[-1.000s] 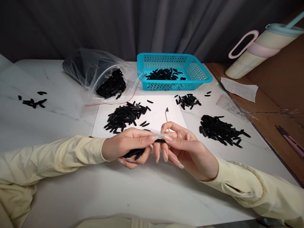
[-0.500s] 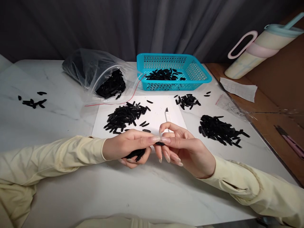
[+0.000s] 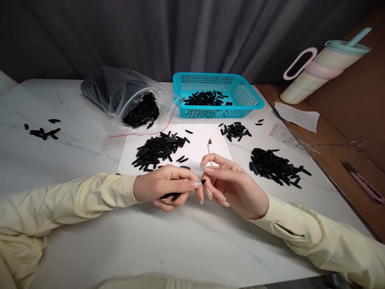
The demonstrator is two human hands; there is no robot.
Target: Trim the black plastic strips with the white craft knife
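Note:
My left hand is closed around a bunch of small black plastic strips whose ends poke out under its fingers. One black strip sticks out past my left thumb tip, and the fingers of my right hand meet it there. Both hands hover just over the near edge of a white paper sheet. On that sheet lie a pile of black strips and a small white craft knife, just beyond my right fingers.
A teal basket with black strips stands at the back. A clear plastic bag of strips lies left of it. More piles: right, middle right, far left. A pastel tumbler and a pink knife sit right.
The view has tilted a little, so everything sits slightly lower and left. My hands stay together; the single strip now pokes out past my left thumb rather than lying between both hands' fingertips.

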